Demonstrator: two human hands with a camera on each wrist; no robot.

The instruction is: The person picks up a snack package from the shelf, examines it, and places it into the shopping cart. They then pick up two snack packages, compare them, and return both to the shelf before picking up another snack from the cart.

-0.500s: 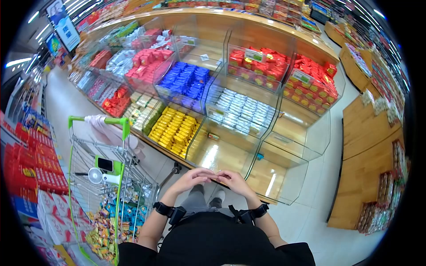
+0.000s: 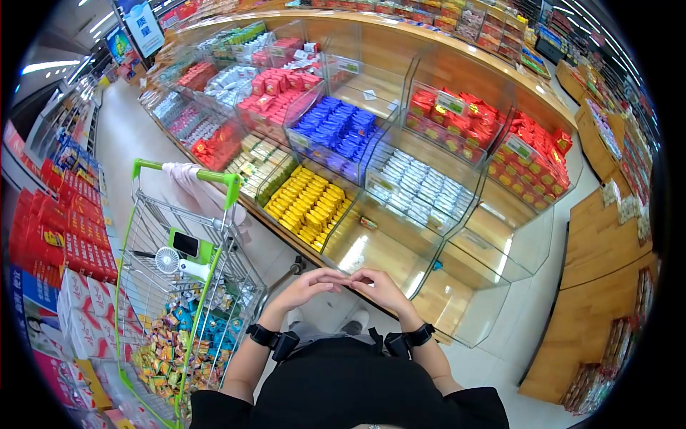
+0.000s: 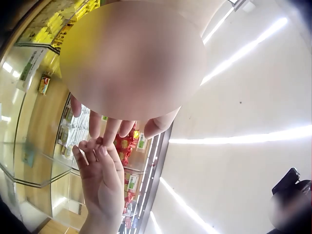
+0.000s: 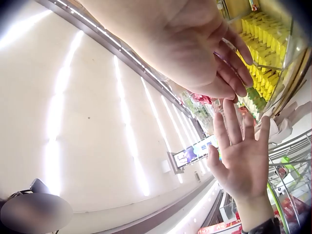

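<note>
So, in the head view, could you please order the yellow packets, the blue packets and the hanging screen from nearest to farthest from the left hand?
1. Yellow packets: in the front bin, just ahead of the left hand.
2. Blue packets: in a bin one row further back, slightly to the right.
3. Hanging screen: far off at the upper left, above the aisle.

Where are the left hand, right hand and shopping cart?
left hand (image 2: 309, 286): head view, back of the hand.
right hand (image 2: 380, 287): head view, back of the hand.
shopping cart (image 2: 214, 176): head view, green handle bar.
</note>
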